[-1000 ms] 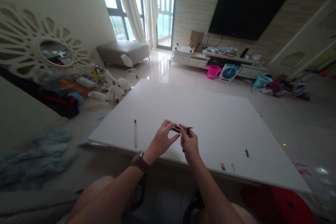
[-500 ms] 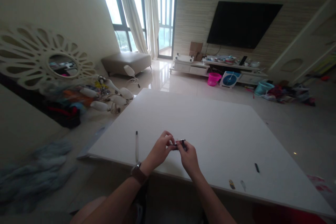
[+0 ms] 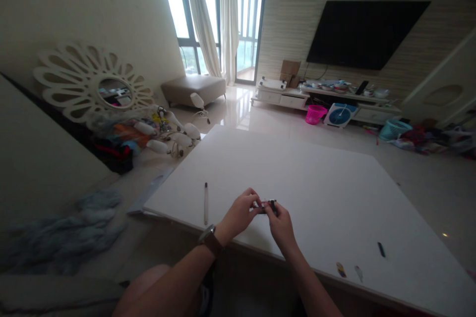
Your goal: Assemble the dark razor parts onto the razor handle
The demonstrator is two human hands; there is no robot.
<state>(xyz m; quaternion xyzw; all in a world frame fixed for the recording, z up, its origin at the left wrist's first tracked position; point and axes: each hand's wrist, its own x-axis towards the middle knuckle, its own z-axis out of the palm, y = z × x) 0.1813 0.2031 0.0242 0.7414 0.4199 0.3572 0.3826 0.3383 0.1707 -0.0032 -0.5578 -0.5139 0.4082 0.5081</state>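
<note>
Both my hands meet over the near edge of a large white board point(image 3: 297, 168). My left hand point(image 3: 240, 214), with a watch on its wrist, pinches one end of a small dark pen-like object point(image 3: 268, 205). My right hand point(image 3: 281, 224) is closed around the other end of it. The object is mostly hidden by my fingers. A slim white pen point(image 3: 206, 195) lies on the board just left of my left hand.
A small black piece point(image 3: 381, 249) and two tiny bits point(image 3: 340, 269) lie near the board's right front edge. A white lamp fixture point(image 3: 171, 131), a flower-shaped mirror point(image 3: 92, 86) and blue cloth point(image 3: 70, 228) are at the left. A TV unit stands at the back.
My hands have drawn closer together on the dark object. The camera has tilted up and turned a little left, so the board and hands sit lower and further right in view.
</note>
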